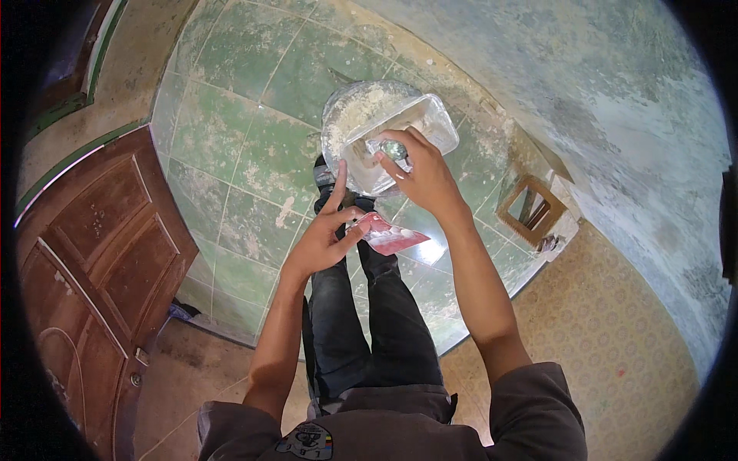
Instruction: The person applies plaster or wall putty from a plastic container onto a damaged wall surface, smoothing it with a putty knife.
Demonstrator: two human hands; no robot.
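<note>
My left hand (321, 240) is closed on a flat red putty spreader (392, 236) smeared with white. Its index finger stretches up to the near rim of a whitish rectangular plastic tub (442, 127). Inside the tub, my right hand (427, 175) has its fingers wrapped round a small clear, shiny thing, perhaps a plastic cup (394, 149); its exact kind is hard to make out. The tub sits tilted over a round bucket (332, 123), which holds pale powder (367, 107) and is partly hidden by the tub.
Green floor tiles (261, 169) with pale stains lie around the bucket, just beyond my feet. To the right stand a small wooden frame (530, 211) and a patchy blue-grey wall (615, 100). On the left is a brown panelled door (100, 246).
</note>
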